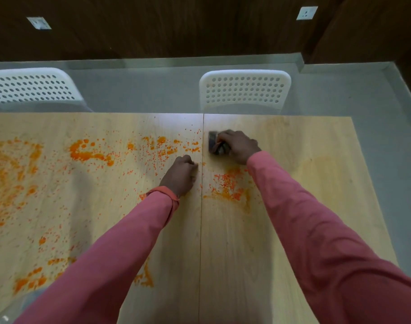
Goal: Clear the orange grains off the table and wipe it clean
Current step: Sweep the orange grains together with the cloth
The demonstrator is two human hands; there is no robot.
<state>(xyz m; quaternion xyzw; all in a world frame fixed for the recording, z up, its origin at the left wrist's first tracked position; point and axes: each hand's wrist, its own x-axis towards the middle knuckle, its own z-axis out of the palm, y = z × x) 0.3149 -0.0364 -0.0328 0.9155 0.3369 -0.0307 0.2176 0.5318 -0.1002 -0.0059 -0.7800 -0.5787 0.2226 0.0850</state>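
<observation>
At far left we see a white perforated chair [31,86] behind the pale wooden bench [293,230], and on the dark wall above it a white socket [39,23]. The left half of the bench carries most of the orange grains [90,153]: smeared patches along the left edge, a dense cluster near the far middle, loose specks thinning toward the central seam [201,230], and further clumps near the front edge beside our left sleeve [120,249]. Just left of the seam our left hand [181,175] rests on the bench with its fingers curled under into a loose fist; we cannot tell whether it holds anything. Right of the seam a smaller patch of grains and orange smear [227,183] lies between the two forearms. Beyond it our right hand [237,145] grips a dark, crumpled cloth [215,143], fingers curled over its top, pressing it on the bench just right of the seam and close to the far edge. The bench surface further right shows only faint yellowish staining. A second white perforated chair [245,90] stands behind the bench directly beyond the right hand, and another white socket [306,12] sits on the wall at upper right
</observation>
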